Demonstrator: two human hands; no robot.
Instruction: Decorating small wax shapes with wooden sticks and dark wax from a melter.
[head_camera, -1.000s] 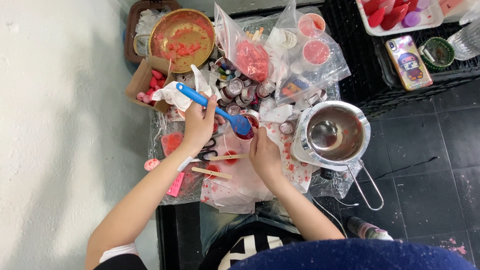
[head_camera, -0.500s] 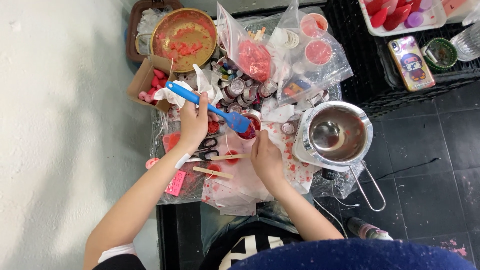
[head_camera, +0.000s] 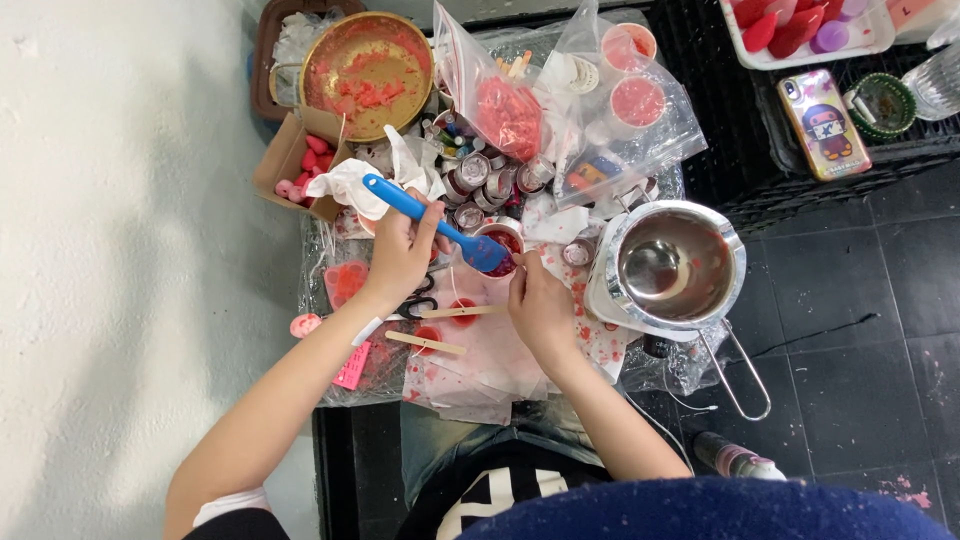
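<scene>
I see my left hand (head_camera: 400, 250) gripping the blue spatula (head_camera: 435, 222) — its long axis slants right into the small cup (head_camera: 505, 245), steadied by my right hand (head_camera: 540, 305)

**Count of things in view**

Two hands are seen: left hand (head_camera: 398, 255) and right hand (head_camera: 540, 305). One blue spatula (head_camera: 430, 215) is counted, one small cup (head_camera: 503, 243), one steel pot (head_camera: 672, 265), one brass bowl (head_camera: 370, 72), one phone (head_camera: 822, 123), one pair of scissors (head_camera: 418, 298). Two wooden sticks (head_camera: 425, 343) are laid out. Two round red discs (head_camera: 638, 100) are seen inside one clear bag (head_camera: 665, 140).
</scene>
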